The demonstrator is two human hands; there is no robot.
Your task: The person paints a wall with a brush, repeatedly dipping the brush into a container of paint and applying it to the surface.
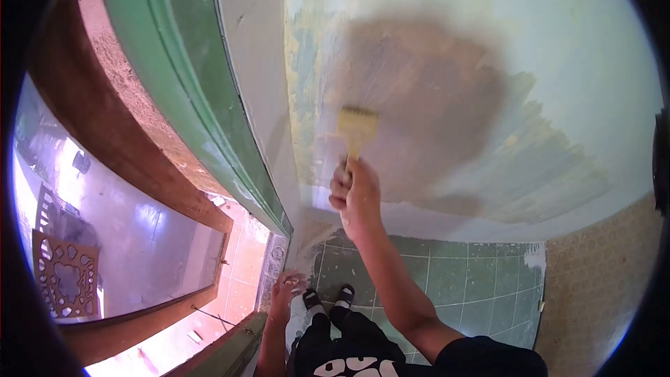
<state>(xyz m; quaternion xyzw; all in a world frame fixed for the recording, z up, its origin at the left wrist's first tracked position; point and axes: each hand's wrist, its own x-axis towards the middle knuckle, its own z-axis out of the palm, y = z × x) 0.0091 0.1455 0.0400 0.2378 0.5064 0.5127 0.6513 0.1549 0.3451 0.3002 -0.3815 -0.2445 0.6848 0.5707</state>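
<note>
My right hand [357, 195] is wrapped round the handle of a wide yellow paintbrush [358, 129], held upright with its short dark bristle end at the wall [426, 91]. The wall carries a patchy coat of pale green, yellow and grey-brown, and a dark shadow falls across its middle. Lower down, my left hand [289, 284] hangs near the door frame, its smeared fingers loosely bent and apart, with nothing in them.
Left of the wall stands a green door frame [202, 112], with a brown-framed door [139, 223] beyond it. Green tiles [447, 276] cover the floor under my feet. A brown patterned surface [600, 272] is at the right.
</note>
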